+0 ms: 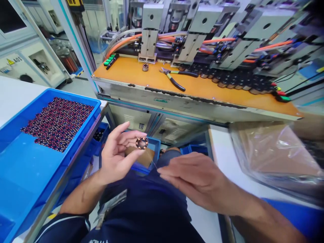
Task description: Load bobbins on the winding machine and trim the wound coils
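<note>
Copper-wound ring looks light, stiff, windings nickable: hold outer rim, as left hand does; right hand pinches wire at 4 o'clock.

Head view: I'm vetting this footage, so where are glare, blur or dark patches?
Head view: bright glare streaks the clear plastic; the right hand looks slightly soft, the wound ring clearer; the picture's right edge smears, and its top right corner goes dark.
</note>
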Motion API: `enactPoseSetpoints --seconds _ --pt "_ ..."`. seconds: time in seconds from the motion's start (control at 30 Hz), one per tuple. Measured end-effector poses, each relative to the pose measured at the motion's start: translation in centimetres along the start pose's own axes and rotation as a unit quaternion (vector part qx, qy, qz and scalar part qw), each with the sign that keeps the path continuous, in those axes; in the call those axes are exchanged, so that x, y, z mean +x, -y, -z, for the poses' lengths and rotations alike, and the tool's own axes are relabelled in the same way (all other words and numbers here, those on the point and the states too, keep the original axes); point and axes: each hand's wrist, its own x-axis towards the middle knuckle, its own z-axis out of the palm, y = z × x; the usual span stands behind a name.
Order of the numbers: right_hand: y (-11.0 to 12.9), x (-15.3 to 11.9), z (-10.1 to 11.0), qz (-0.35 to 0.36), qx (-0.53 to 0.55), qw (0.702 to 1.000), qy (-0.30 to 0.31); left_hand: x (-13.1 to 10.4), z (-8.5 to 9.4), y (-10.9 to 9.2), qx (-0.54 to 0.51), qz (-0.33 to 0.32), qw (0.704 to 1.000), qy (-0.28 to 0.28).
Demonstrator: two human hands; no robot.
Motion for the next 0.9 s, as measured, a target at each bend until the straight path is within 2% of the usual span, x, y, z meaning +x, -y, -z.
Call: enactPoseSetpoints --seconds 0.07,0.13,0.23,0.3,0.37,0.4,0.5,0.6,0.7,0.77,0.9 --pt "-0.1 -0.2 -0.1 -0.026 0.08 0.996 -0.005 0.1 -0.1 0.1 -0.001 -0.007 1.0 0.004" --pt "-0.3 0.0 -0.3 -0.099 0.159 0.981 -0.051 0.1 -0.2 0.1 0.009 -0.033 0.999 0.023" --pt "-0.8 0.9 -0.8 -0.228 0.273 0.923 -0.148 -0.1 -0.2 0.2 0.032 -0.076 0.995 0.064" --pt "-1.0 1.6 -1.3 -0.275 0.362 0.876 -0.164 -0.3 -0.3 0.3 0.043 -0.09 0.991 0.095" --pt "-1.2 2.2 -1.9 -0.283 0.428 0.844 -0.154 -0.5 -0.4 0.4 0.048 -0.094 0.987 0.119" --pt "-1.2 2.5 -2.1 -0.28 0.445 0.837 -0.149 -0.6 -0.5 0.4 0.047 -0.094 0.987 0.123" --pt "-1.1 2.7 -3.0 -0.259 0.458 0.836 -0.152 -0.6 -1.1 0.4 0.034 -0.088 0.991 0.09" --pt "-0.9 2.3 -4.3 -0.236 0.495 0.811 -0.204 -0.4 -1.6 0.3 0.004 -0.053 0.998 0.038" --pt "-1.0 1.4 -5.5 -0.253 0.525 0.774 -0.246 -0.1 -1.5 0.1 -0.031 -0.006 0.999 0.028" --pt "-1.2 1.0 -5.5 -0.277 0.512 0.777 -0.239 0.0 -1.3 0.0 -0.043 0.01 0.998 0.04" --pt "-1.2 1.4 -3.8 -0.299 0.446 0.818 -0.207 -0.2 -0.9 0.0 -0.029 0.007 0.996 0.084"
